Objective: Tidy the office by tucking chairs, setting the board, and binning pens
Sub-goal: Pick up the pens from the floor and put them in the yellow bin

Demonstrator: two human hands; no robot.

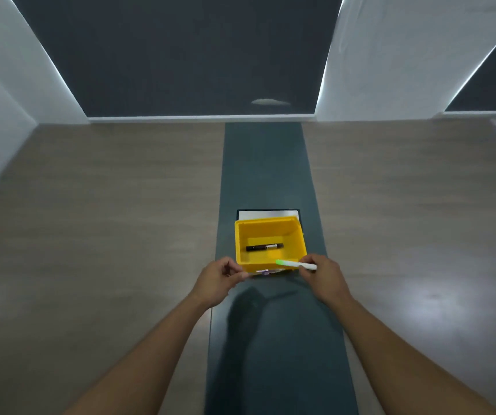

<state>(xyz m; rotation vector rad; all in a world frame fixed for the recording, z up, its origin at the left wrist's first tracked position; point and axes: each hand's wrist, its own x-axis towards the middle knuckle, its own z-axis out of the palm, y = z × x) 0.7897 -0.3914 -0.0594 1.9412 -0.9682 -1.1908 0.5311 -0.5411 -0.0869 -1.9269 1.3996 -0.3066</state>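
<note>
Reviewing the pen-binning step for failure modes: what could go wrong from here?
1. The green-capped pen, pinched in the right hand, hangs over the yellow bin's near rim; released now, it may fall outside.
2. The left hand holds a blurred pen low by the bin's front wall; it could nudge the bin.

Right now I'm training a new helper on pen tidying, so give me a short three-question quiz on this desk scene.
1. True or false: the yellow bin already holds a black pen.
2. Which hand holds the green-capped pen? A) left B) right C) neither
3. Fill in: the bin sits on the dark ____ running down the middle of the table.

Key: 1. True. 2. B, the right hand pinches it at the bin's near rim, while the left hand holds something small and blurred, hard to identify. 3. strip.
</note>
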